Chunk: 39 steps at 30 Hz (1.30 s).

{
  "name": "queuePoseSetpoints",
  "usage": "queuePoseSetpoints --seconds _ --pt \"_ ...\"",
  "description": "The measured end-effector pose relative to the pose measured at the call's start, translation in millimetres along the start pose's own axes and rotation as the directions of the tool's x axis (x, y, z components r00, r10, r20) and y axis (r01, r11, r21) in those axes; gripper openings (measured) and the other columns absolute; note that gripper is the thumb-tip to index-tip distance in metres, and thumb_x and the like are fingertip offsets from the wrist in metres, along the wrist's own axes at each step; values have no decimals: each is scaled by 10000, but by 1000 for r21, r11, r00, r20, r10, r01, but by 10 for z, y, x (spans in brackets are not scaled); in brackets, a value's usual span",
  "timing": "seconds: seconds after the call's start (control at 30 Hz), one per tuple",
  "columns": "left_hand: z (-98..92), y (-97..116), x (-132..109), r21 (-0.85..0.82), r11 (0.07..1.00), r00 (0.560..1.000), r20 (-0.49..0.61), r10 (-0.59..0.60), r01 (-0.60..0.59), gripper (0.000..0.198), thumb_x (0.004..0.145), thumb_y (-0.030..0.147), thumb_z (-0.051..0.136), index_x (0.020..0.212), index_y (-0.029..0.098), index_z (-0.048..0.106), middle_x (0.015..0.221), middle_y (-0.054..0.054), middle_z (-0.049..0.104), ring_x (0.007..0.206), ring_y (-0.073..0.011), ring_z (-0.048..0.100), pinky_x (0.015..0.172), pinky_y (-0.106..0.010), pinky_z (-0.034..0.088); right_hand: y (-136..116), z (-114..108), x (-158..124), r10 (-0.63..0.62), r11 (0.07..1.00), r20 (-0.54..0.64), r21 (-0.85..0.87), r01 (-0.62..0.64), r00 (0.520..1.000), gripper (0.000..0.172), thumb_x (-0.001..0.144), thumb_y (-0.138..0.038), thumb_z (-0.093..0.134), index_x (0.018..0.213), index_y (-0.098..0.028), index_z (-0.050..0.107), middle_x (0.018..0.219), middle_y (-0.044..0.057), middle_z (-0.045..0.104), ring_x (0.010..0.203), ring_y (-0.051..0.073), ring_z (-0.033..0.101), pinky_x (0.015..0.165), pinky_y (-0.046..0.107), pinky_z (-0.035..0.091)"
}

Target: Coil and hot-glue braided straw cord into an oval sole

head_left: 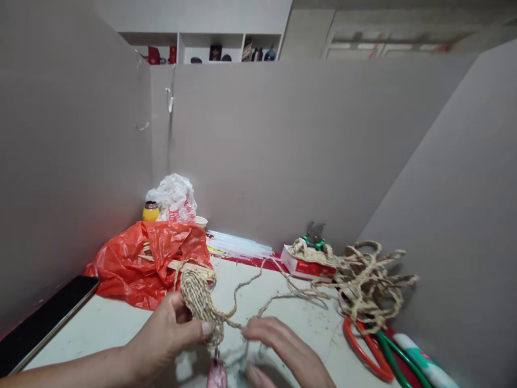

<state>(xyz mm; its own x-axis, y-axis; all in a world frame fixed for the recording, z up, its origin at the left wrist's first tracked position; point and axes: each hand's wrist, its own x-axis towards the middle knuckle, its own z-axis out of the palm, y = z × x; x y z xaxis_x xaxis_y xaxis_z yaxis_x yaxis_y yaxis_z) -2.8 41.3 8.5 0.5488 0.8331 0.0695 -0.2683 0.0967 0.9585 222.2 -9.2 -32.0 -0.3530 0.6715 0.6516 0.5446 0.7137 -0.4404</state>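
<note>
An oblong piece of coiled, braided straw cord (201, 303) is held up over the white table by my left hand (167, 334), thumb across its lower front and fingers behind it. To its right, my right hand (285, 353) has its fingers spread and slightly blurred. Its fingertips are beside a strand of cord (231, 322) that runs from the piece; whether they touch it is unclear. Below the piece, a pink object (217, 373) shows at the frame's bottom edge. Loose cord loops back across the table to a tangled pile (369, 285) at the right.
A red plastic bag (155, 264) with flat sticks lies left, near a black phone-like slab (48, 318). At the back are pale plastic sticks (238, 245) and a red-white box (309, 267). Orange-handled (365, 353) and green-handled tools (398, 358) lie right. Grey partitions (283, 151) surround the table.
</note>
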Motion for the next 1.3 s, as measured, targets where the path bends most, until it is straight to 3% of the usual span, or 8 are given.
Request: queuePoseSetpoints --seconds 0.07,0.13,0.23,0.33,0.5,0.63,0.8,1.3 --pt "37 -30 -28 -7 1000 999 42 -29 29 252 720 283 782 925 141 740 847 -71 722 785 -187 624 789 -299 484 -146 -63 68 68 997 -46 45 -66 997 430 845 -152 600 1249 -264 500 1170 85 661 1073 223 626 905 303 505" --pt "68 -53 -48 -21 998 996 65 -56 58 199 735 270 770 888 146 738 820 -62 714 754 -173 612 795 -308 483 -236 -79 107 171 982 -11 81 -169 985 401 855 -144 585 1228 -272 516 1163 65 671 1067 206 629 909 288 495" --pt "92 -78 -60 -18 995 992 79 -99 100 136 743 247 765 832 149 733 769 -45 697 721 -157 601 753 -288 480 -291 -58 137 295 936 119 165 -311 948 131 900 -207 506 987 -220 603 865 29 697 794 164 651 733 252 510" --pt "97 -91 -58 -17 992 989 81 -124 126 152 735 249 774 833 141 735 768 -51 697 722 -157 605 696 -260 468 -304 -38 139 369 872 214 258 -416 905 224 939 -275 424 792 -190 570 631 -13 580 575 125 544 569 228 450" --pt "88 -96 -53 -25 992 988 94 -123 126 173 738 269 771 829 128 729 757 -59 701 696 -157 608 677 -263 463 -291 3 97 497 756 266 335 -562 826 272 925 -335 465 723 -181 562 574 -24 531 531 126 512 535 234 416" --pt "83 -106 -49 -19 989 985 96 -142 144 176 745 259 760 857 128 723 778 -61 705 717 -164 613 694 -276 464 -288 26 112 516 734 276 346 -584 811 279 899 -334 471 668 -189 531 543 -38 474 499 120 454 494 237 366" --pt "109 -111 -36 -59 982 977 127 -173 181 195 750 246 735 886 109 720 798 -87 708 714 -177 615 699 -296 460 -300 -4 136 529 770 187 304 -561 828 264 871 -319 453 638 -199 480 551 -55 377 511 117 352 479 242 305" --pt "97 -145 -30 -168 936 943 182 -279 309 202 690 189 711 844 60 722 731 -96 675 617 -140 574 613 -252 422 -266 -5 136 570 756 216 242 -609 793 278 878 -361 433 638 -221 424 571 -55 345 541 136 350 515 266 296"
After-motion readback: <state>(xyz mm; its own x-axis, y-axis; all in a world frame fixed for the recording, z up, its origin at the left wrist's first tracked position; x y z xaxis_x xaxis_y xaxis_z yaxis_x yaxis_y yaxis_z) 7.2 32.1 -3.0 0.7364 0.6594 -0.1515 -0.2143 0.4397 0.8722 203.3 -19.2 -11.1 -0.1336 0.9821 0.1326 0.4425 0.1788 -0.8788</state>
